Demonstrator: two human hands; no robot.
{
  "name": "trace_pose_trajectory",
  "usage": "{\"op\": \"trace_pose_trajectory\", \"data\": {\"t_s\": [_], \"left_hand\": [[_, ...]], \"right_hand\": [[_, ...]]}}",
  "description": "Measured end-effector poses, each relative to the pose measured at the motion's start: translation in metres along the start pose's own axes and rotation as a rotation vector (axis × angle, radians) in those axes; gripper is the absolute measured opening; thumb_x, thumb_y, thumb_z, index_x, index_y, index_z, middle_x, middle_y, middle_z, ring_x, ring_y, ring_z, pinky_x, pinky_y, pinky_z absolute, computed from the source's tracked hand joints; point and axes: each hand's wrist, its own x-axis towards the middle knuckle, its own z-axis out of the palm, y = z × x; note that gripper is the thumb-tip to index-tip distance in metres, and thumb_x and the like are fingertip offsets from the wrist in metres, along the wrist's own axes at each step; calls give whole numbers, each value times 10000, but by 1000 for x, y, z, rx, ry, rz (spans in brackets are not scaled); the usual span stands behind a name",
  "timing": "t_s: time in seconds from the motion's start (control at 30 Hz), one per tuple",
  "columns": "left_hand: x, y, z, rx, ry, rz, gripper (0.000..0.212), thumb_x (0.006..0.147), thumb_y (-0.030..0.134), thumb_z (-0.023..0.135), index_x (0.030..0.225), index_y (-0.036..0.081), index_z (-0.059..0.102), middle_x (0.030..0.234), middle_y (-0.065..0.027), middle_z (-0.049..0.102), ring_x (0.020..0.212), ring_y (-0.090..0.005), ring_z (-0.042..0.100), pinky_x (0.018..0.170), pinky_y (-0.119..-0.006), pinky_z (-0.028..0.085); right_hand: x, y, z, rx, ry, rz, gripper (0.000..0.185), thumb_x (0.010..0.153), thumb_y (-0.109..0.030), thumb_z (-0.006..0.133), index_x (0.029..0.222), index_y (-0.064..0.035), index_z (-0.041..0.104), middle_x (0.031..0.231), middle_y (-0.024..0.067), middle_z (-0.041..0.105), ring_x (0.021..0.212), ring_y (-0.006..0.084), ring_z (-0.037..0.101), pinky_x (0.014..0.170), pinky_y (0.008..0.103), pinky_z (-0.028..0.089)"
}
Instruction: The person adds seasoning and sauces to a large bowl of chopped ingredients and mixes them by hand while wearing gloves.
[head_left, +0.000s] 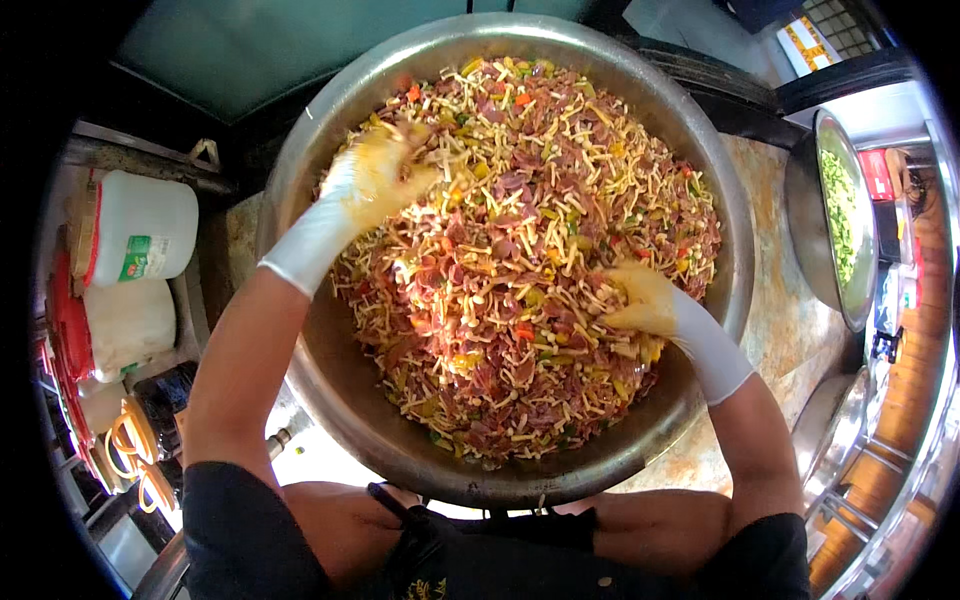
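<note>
A big round steel basin (697, 135) stands on the floor before me, heaped with a mix of sliced dark-red meat, enoki mushroom pieces and bits of red, yellow and green pepper (510, 262). My left hand (382, 176), in a white glove stained yellow, is over the upper left of the heap, blurred, its fingers apart; whether any food is in it cannot be told. At the right side of the heap, my right hand (645, 300), gloved the same way, has its fingertips partly buried in the mix, so its hold is hidden.
White plastic tubs (146, 225) stand at the left, near tan-handled scissors (131, 442). At the right is a steel bowl (806, 217) of chopped green vegetable (838, 214), with another metal bowl (829, 427) below it. A dark frame edge (712, 75) runs behind the basin.
</note>
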Motion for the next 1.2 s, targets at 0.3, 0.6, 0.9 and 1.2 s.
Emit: {"op": "trace_pose_trajectory", "data": {"t_s": [0.3, 0.6, 0.9, 1.2], "left_hand": [[-1, 11, 47, -733, -417, -542, 931, 741, 410, 802, 1470, 4, 390, 1363, -277, 517, 1225, -389, 549, 1097, -440, 418], [-27, 119, 34, -1231, -565, -217, 830, 682, 185, 859, 1377, -15, 451, 1221, -186, 614, 1099, -281, 603, 981, -370, 467], [15, 73, 52, -1216, -361, -285, 389, 948, 313, 629, 1235, 56, 577, 1158, -140, 648, 937, -193, 602, 878, -322, 511], [53, -1, 39, -387, -90, -538, 1031, 772, 587, 740, 1522, 24, 312, 1483, -299, 401, 1371, -377, 433, 1138, -452, 362]], "right_hand": [[4, 14, 8, 875, 208, 20, 1039, 768, -239, 793, 1550, 23, 161, 1542, 222, 334, 1367, 285, 413, 1126, 361, 340], [34, -58, 16, 1062, 229, -202, 1009, 807, -243, 803, 1535, 34, 161, 1394, 182, 503, 1278, 239, 514, 1112, 372, 356], [-6, -65, -31, 888, 503, -140, 520, 956, -285, 632, 1396, -56, 479, 1170, 93, 653, 967, 148, 643, 737, 332, 562], [-10, 43, -3, 727, 531, -171, 771, 830, -21, 453, 1551, 10, 180, 1489, 227, 413, 1348, 264, 452, 1056, 327, 417]]}}
